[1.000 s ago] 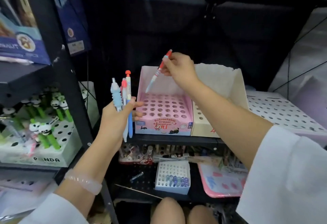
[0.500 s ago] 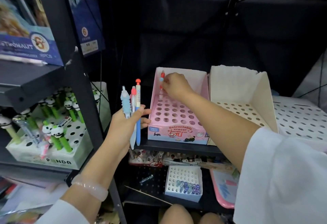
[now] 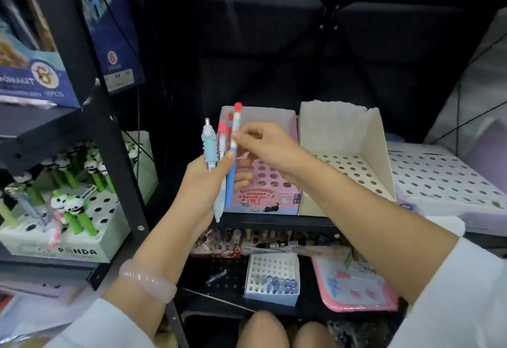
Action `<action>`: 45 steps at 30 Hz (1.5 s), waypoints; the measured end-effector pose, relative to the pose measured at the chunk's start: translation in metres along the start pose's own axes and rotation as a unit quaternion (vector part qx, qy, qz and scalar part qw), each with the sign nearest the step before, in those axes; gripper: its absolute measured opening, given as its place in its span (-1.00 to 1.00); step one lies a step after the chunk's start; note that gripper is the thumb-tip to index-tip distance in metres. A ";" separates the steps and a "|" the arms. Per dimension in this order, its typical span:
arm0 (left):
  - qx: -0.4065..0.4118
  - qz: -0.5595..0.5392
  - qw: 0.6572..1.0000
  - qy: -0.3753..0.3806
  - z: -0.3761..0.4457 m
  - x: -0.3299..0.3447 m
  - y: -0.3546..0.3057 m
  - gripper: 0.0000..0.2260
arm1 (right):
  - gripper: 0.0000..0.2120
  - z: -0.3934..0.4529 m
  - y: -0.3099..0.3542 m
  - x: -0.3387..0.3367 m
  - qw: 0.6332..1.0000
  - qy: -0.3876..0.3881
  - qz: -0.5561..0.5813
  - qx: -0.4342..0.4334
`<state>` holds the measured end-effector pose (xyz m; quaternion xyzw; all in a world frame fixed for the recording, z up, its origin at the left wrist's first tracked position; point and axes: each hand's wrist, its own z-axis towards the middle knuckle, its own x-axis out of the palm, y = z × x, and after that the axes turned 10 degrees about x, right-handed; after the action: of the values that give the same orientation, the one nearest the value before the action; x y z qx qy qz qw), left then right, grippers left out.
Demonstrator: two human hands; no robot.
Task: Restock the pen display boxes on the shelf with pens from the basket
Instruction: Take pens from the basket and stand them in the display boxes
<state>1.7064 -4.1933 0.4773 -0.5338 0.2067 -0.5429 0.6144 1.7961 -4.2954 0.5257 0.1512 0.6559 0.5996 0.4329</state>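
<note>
While the black metal shelf (image 3: 274, 221) is filling most of the head view, four perforated display boxes are sitting on it: a lilac box (image 3: 444, 183) at far right, a cream box (image 3: 345, 155) beside it, a pink box (image 3: 270, 199) labelled as retractable erasers touching the cream one, and a green-and-white panda pen box (image 3: 68, 240) on the neighbouring bay at left. Panda pens (image 3: 71, 210) are standing and leaning in that left box. On the lower level a small white box (image 3: 274, 281) is holding a row of bluish pens, with a pink tray (image 3: 354, 287) just beside it.

Both sleeved forearms are reaching in front of the pink box. The left hand (image 3: 203, 183) is curling around a bundle of pens (image 3: 219, 161), held upright, thumb pressing across their barrels; a pale bracelet (image 3: 148, 281) is circling that wrist. The right hand (image 3: 270, 144) is pinching, between thumb and forefinger, the upper barrel of the blue pen with the red ball cap (image 3: 234, 150), which is still standing in the bundle. One red-topped pen (image 3: 230, 122) is standing in the pink box's back row, partly hidden behind the bundle.
</note>
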 end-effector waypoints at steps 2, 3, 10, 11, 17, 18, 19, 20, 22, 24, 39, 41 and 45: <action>-0.012 0.009 1.000 0.010 -0.001 0.011 0.002 -0.87 | -0.79 -0.004 -0.003 -0.020 0.997 -0.056 0.055 0.005; -0.022 0.013 1.000 0.015 -0.001 0.017 0.003 -0.86 | -0.80 -0.006 -0.004 -0.033 0.992 -0.085 0.089 0.013; -0.057 0.039 0.997 0.038 0.010 0.056 0.009 -0.83 | -0.82 -0.011 -0.030 -0.124 0.950 -0.312 0.012 0.020; -0.054 0.040 0.997 0.041 0.012 0.062 0.010 -0.84 | -0.83 -0.009 -0.036 -0.128 0.944 -0.328 -0.038 0.017; -0.046 0.031 0.997 0.062 0.018 0.072 0.014 -0.89 | -0.88 0.012 -0.061 -0.117 0.941 -0.311 -0.134 0.004; -0.048 0.030 0.996 0.064 0.019 0.071 0.014 -0.90 | -0.88 0.016 -0.062 -0.117 0.939 -0.312 -0.142 0.002; -0.050 0.030 0.996 0.068 0.019 0.069 0.014 -0.90 | -0.89 0.019 -0.062 -0.117 0.938 -0.314 -0.149 -0.001; -0.052 0.030 0.996 0.073 0.020 0.068 0.014 -0.91 | -0.89 0.021 -0.062 -0.117 0.937 -0.315 -0.154 -0.003; -0.053 0.031 0.995 0.082 0.020 0.067 0.015 -0.92 | -0.88 0.025 -0.064 -0.118 0.934 -0.313 -0.171 -0.003; -0.052 0.024 0.995 0.084 0.020 0.065 0.016 -0.93 | -0.87 0.028 -0.064 -0.118 0.931 -0.313 -0.189 0.003; -0.029 0.053 0.996 0.060 0.019 0.064 0.011 -0.91 | -0.81 0.010 -0.046 -0.104 0.911 -0.319 -0.256 0.047; -0.019 0.074 0.995 0.062 0.019 0.064 0.011 -0.92 | -0.84 0.002 -0.024 -0.093 0.948 -0.273 -0.163 0.009; -0.003 0.090 0.994 0.063 0.014 0.065 0.007 -0.90 | -0.86 -0.008 -0.004 -0.058 0.994 -0.097 -0.029 0.035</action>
<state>1.7421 -4.2460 0.4975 -0.4796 0.2933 -0.5173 0.6452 1.8255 -4.3431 0.5436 0.2044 0.6353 0.5461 0.5064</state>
